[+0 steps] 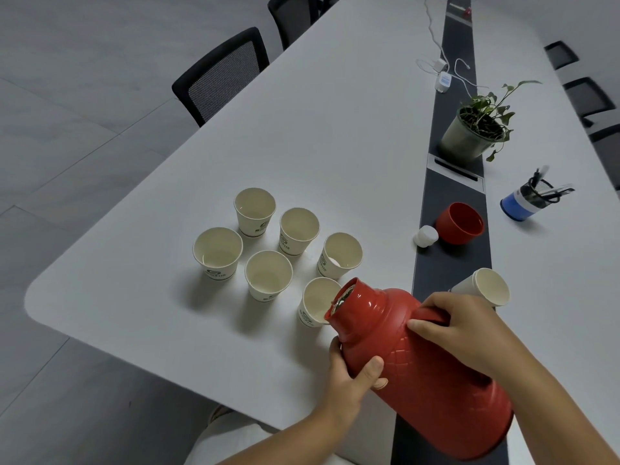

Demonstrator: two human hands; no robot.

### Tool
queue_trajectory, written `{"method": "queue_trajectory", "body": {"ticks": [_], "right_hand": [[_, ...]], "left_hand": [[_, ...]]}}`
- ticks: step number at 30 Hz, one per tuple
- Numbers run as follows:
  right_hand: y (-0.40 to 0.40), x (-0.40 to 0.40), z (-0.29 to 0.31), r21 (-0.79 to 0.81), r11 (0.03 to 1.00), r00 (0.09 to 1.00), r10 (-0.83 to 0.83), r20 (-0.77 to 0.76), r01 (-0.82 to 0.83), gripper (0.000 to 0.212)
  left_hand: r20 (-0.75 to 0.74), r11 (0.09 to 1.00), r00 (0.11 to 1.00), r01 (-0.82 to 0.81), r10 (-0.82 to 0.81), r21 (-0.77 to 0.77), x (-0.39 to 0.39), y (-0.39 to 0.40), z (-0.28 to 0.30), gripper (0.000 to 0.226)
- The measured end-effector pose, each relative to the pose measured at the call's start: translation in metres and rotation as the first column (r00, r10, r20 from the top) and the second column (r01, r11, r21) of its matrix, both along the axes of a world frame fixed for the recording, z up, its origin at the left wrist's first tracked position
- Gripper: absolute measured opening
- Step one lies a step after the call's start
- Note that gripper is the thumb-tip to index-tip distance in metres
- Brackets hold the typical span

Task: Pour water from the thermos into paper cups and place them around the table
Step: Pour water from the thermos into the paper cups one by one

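1. Head view, hands. The left hand [352,374] cups the underside of the red plastic thermos [419,357] just below its neck, thumb curled up over the quilted body. The right hand [459,325] is wrapped round the thermos handle, fingers curled over it.
2. Head view, thermos. It is tilted steeply, open mouth pointing away from the left hand and sitting over the rim of the nearest cream paper cup [317,302], the receiving cup. A stream cannot be made out.
3. Head view, other cups. Five more printed paper cups [268,275] stand upright beyond the left hand, close together. Some seem to hold water; levels are unclear. A stack of spare cups [486,286] lies on its side just beyond the right hand.
4. Head view, loose parts. The red thermos cap [461,223] and white stopper [425,235] lie further out, on the dark centre strip [449,263] of the white table [167,297].
5. Step judged: pouring, last cup of the cluster.
6. Next move calls for levelling the thermos before overflow, setting it down, then carrying cups to seats.
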State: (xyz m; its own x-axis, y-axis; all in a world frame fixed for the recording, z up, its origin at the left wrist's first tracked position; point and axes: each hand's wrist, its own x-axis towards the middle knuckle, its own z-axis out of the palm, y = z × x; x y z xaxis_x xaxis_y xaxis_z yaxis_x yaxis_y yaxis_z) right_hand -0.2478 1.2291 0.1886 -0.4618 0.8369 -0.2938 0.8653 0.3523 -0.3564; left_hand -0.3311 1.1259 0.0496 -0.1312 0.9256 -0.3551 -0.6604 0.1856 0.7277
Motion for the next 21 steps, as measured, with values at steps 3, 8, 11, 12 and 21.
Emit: {"method": "queue_trajectory", "body": {"ticks": [3, 8, 11, 12, 21], "right_hand": [[-0.001, 0.0, 0.0, 0.004, 1.0, 1.0, 0.001, -0.004, -0.001, 0.012], [-0.002, 0.001, 0.0, 0.003, 1.0, 1.0, 0.005, -0.013, -0.005, 0.014], [-0.003, 0.001, 0.0, 0.003, 1.0, 1.0, 0.01, -0.011, -0.01, 0.017], [-0.003, 0.002, 0.0, 0.005, 1.0, 1.0, 0.012, -0.011, -0.012, 0.018], [-0.004, 0.012, -0.001, -0.021, 0.999, 0.997, -0.026, -0.07, 0.025, 0.014]], "left_hand": [[-0.005, 1.0, 1.0, -0.001, 0.001, -0.007, 0.0, -0.001, 0.0, 0.068], [-0.002, 1.0, 1.0, -0.007, 0.007, -0.019, 0.0, -0.002, 0.0, 0.051], [-0.007, 1.0, 1.0, -0.011, 0.011, -0.017, 0.0, -0.002, 0.001, 0.049], [-0.007, 1.0, 1.0, -0.009, 0.009, -0.014, 0.0, -0.002, 0.001, 0.051], [-0.102, 1.0, 0.995, 0.012, -0.012, -0.003, -0.004, 0.001, 0.005, 0.074]]}}
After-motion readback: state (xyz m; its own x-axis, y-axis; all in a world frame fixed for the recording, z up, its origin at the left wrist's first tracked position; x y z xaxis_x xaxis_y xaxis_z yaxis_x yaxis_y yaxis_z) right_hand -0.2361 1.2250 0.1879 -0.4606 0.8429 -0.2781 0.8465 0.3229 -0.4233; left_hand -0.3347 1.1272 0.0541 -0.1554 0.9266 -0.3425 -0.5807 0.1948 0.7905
